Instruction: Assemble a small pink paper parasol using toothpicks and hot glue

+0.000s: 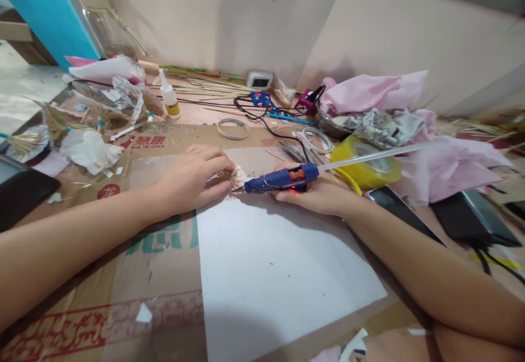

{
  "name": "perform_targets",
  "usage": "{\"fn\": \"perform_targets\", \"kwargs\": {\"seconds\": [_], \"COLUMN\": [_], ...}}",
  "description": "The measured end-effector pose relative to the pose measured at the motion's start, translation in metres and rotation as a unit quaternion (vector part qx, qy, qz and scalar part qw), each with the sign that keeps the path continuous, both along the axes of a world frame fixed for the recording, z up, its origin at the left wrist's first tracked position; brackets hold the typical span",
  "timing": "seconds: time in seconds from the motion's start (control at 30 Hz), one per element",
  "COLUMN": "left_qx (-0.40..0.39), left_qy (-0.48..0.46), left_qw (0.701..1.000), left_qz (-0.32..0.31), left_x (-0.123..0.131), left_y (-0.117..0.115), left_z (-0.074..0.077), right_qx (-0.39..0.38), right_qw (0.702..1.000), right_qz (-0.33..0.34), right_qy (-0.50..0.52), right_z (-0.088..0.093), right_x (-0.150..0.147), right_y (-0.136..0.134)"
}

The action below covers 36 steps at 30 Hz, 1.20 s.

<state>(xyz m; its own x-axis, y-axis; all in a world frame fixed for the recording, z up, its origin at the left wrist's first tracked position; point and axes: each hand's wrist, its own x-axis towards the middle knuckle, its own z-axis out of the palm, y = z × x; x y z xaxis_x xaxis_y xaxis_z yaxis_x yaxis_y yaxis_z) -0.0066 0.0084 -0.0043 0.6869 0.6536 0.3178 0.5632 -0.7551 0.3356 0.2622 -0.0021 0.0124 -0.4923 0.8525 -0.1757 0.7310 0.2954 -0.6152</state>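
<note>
My right hand [315, 191] is closed around a blue hot glue gun [279, 180]. A long clear glue stick [381, 153] sticks out of its back end, and a small red light glows beneath its body. Between the thumb and fingers of my left hand [200, 179] is a small bundle of straw [223, 176], partly hidden by the fingers. The gun's metal tip is right beside the bundle; whether they touch I cannot tell. Below both hands lies a white sheet of paper [283, 274] on flattened cardboard [159, 291].
A glue bottle [169, 97] stands at the back left, near several straw bundles [61, 121] and crumpled white paper [92, 151]. A white ring [233, 129] lies behind my hands. On the right are a yellow tape roll [365, 162], pink paper [373, 93] and a phone [404, 214].
</note>
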Motion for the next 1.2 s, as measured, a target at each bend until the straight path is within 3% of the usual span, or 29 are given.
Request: {"fn": "perform_targets", "kwargs": {"seconds": [0.43,1.2], "left_qx": [-0.005,-0.009], "left_qy": [0.004,0.002], "left_qw": [1.0,1.0], "left_qz": [-0.001,0.0], "left_x": [0.0008,0.0007], "left_y": [0.0,-0.0008], "left_z": [0.0005,0.0011], "right_qx": [0.018,0.037], "right_qw": [0.998,0.999], "right_qz": [-0.017,-0.009], "right_qy": [-0.051,-0.03], "right_z": [0.0018,-0.0036], "right_x": [-0.0039,0.0], "right_y": [-0.0015,-0.0001]}}
